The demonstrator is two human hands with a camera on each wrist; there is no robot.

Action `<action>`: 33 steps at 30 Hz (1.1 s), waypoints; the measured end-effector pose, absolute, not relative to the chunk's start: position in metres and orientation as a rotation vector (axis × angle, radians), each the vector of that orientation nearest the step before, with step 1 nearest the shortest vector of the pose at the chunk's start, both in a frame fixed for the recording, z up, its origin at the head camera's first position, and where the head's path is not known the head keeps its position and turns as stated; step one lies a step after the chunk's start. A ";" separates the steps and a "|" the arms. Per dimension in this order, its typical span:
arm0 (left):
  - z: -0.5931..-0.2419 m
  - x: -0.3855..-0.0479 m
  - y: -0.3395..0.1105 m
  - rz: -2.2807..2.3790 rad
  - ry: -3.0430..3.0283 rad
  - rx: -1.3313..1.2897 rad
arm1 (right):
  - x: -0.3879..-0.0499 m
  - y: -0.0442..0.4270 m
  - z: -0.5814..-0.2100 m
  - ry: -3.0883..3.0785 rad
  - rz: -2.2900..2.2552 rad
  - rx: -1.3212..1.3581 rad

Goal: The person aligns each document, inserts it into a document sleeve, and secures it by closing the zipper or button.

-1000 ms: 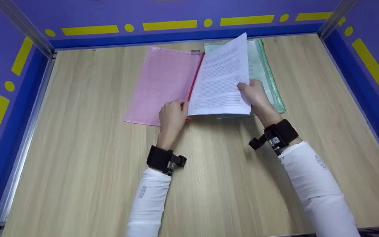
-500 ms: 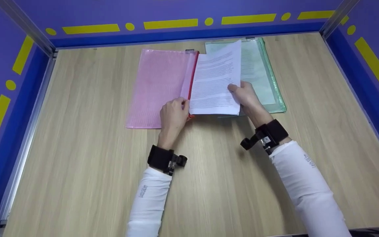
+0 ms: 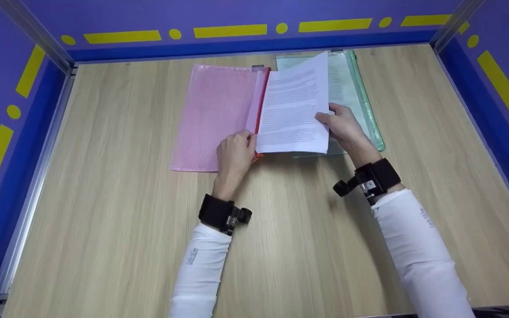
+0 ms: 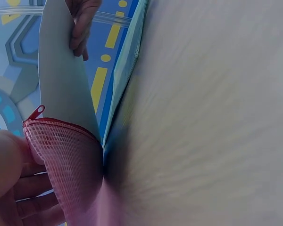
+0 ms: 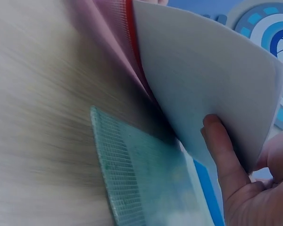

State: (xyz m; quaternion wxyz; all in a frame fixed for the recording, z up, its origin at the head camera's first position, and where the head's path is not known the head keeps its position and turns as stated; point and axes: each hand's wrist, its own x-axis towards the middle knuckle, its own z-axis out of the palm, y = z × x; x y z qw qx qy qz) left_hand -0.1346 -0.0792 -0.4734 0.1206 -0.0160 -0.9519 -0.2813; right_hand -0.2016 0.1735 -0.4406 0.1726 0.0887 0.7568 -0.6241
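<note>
A pink mesh zipper pouch [image 3: 219, 115] with a red zipper edge lies on the table, its mouth facing right. My left hand [image 3: 235, 152] grips the pouch by the near end of that edge; the red zipper pull [image 4: 36, 112] shows beside the thumb in the left wrist view. Printed paper sheets [image 3: 292, 110] stand partly inside the mouth, their right part raised and slightly bowed. My right hand [image 3: 345, 126] pinches their right edge, thumb on the printed face and fingers behind [image 5: 221, 146]. How deep the sheets reach inside is hidden.
A green mesh zipper pouch [image 3: 360, 97] with printed paper inside lies on the right, partly beneath the raised sheets. Purple and blue panels [image 3: 237, 15] border the wood-grain table [image 3: 117, 198] at the back and sides.
My right hand moved left with the sheets, sliding them further into the pink pouch, then came back slightly right. The pouch shifted a little; my left hand stayed at its near corner.
</note>
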 end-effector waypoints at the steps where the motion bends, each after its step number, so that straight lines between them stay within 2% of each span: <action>1: -0.473 -0.134 -0.079 -0.819 -2.779 -0.056 | -0.202 0.174 -0.440 2.146 -1.768 0.239; 10: -0.474 -0.135 -0.079 -0.802 -2.780 -0.075 | -0.203 0.177 -0.438 2.126 -1.765 0.228; 22: -0.473 -0.134 -0.077 -0.836 -2.752 -0.105 | -0.204 0.152 -0.450 2.076 -1.763 0.301; 33: -0.472 -0.135 -0.077 -0.877 -2.750 -0.091 | -0.203 0.176 -0.442 2.057 -1.729 0.385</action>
